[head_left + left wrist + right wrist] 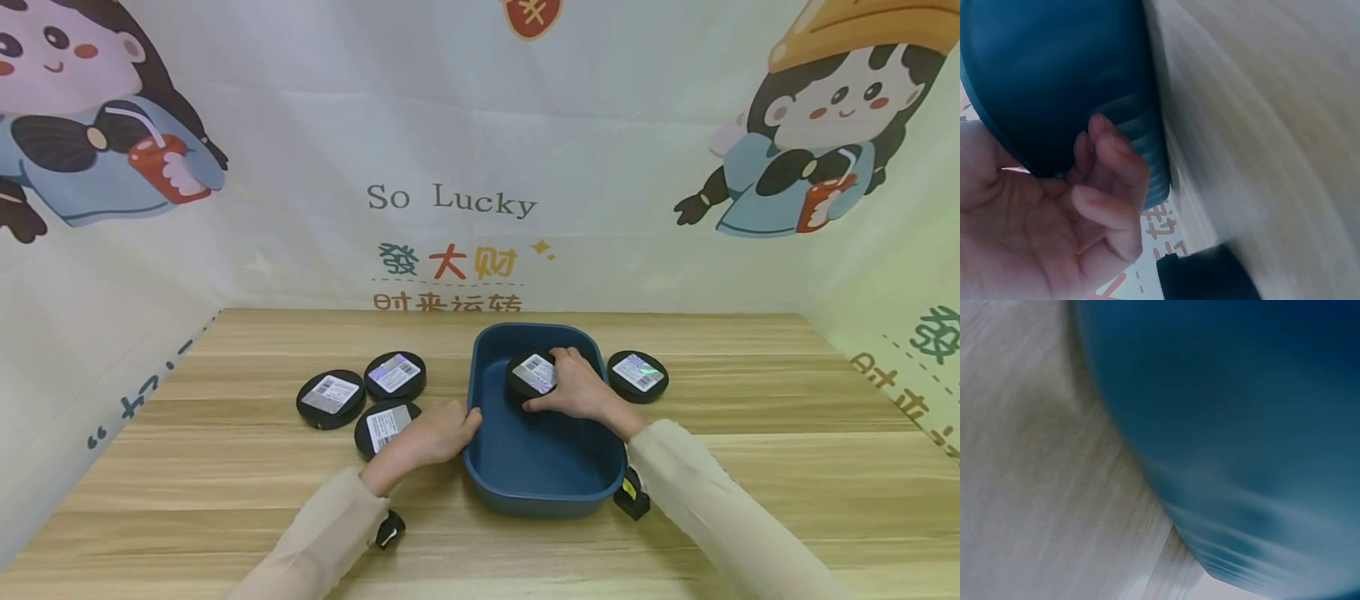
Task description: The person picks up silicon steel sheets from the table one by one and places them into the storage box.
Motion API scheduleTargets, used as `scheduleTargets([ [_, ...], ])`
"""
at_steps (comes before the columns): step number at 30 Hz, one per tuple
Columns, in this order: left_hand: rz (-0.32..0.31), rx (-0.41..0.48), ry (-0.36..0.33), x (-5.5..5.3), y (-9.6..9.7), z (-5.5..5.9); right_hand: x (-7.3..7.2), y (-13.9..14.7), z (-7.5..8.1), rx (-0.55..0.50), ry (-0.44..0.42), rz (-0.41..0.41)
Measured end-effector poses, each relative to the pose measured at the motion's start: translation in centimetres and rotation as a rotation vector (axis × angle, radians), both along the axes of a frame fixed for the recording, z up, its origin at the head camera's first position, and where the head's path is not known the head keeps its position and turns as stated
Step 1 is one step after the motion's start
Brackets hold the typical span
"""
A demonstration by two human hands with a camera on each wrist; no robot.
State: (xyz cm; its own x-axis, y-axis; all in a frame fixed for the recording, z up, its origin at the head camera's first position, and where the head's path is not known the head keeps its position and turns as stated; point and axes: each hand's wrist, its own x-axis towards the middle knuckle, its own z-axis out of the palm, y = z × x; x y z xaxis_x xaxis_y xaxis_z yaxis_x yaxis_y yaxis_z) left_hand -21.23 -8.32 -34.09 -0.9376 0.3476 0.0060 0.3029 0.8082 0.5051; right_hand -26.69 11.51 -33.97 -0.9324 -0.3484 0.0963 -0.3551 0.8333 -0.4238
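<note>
A dark blue rectangular bin [525, 467] with rounded corners stands on the wooden table. My left hand [446, 429] grips its left rim; in the left wrist view the thumb is over the rim and the curled fingers [1113, 162] lie along the outer wall. Inside the far half of the bin, my right hand [577, 387] holds a flat round black tin [534, 375] with a white barcode label facing up. The bin's outer wall [1241, 425] fills most of the right wrist view, and the right hand is hidden there.
Left of the bin lie similar black tins: one at far left [330, 398], one behind [394, 375], and one [382, 427] partly covered by my left hand. Another tin [637, 375] sits against the bin's right side. A printed cloth [450, 125] hangs behind the table.
</note>
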Motion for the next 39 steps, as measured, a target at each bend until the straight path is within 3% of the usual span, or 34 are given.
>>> scheduleTargets([
  [39, -0.003, 0.014, -0.009, 0.14, 0.0, 0.2, 0.04, -0.09, -0.15, -0.033, -0.033, -0.038],
])
